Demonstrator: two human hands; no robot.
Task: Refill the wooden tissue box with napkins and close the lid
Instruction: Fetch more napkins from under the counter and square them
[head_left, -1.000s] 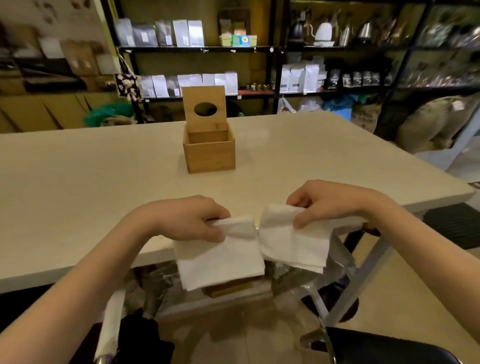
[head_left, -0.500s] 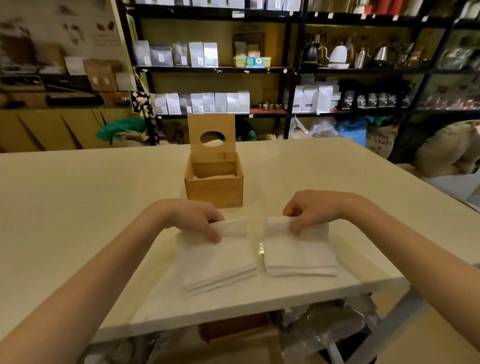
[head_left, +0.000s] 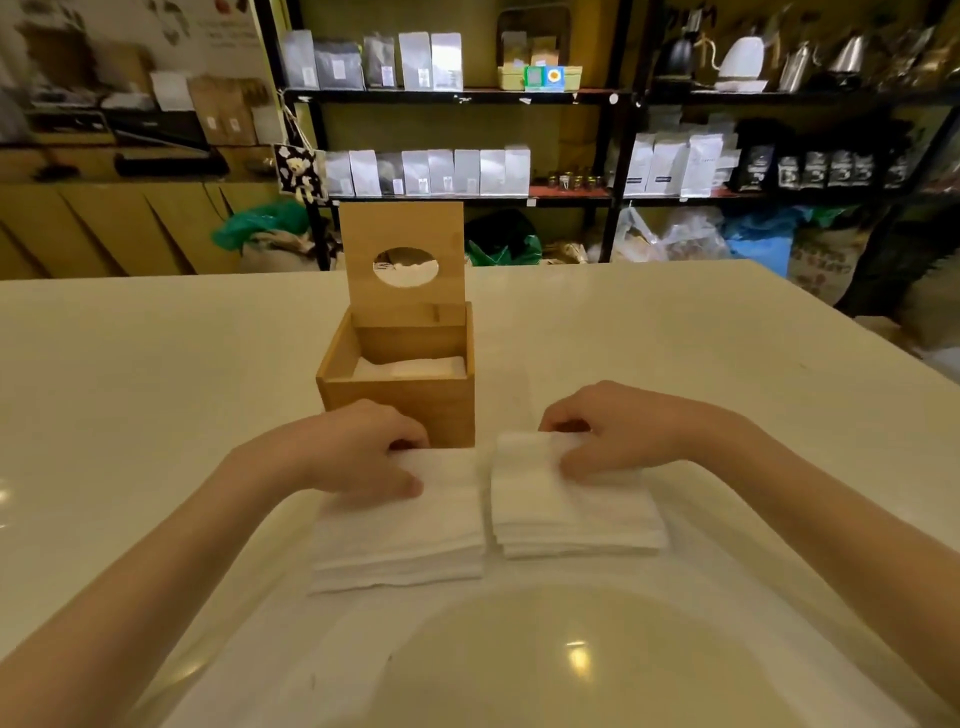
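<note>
Your left hand (head_left: 358, 449) curls over the far edge of the left napkin stack (head_left: 400, 525), thumb on top, gripping it; your right hand (head_left: 613, 431) pinches the right napkin stack (head_left: 571, 506) likewise. Vs. 1 s ago, both stacks now lie flat on the table (head_left: 156, 389), no longer hanging off its edge. The wooden tissue box (head_left: 400, 387) stands just beyond your left knuckles, lid (head_left: 405, 260) upright, a few napkins inside.
</note>
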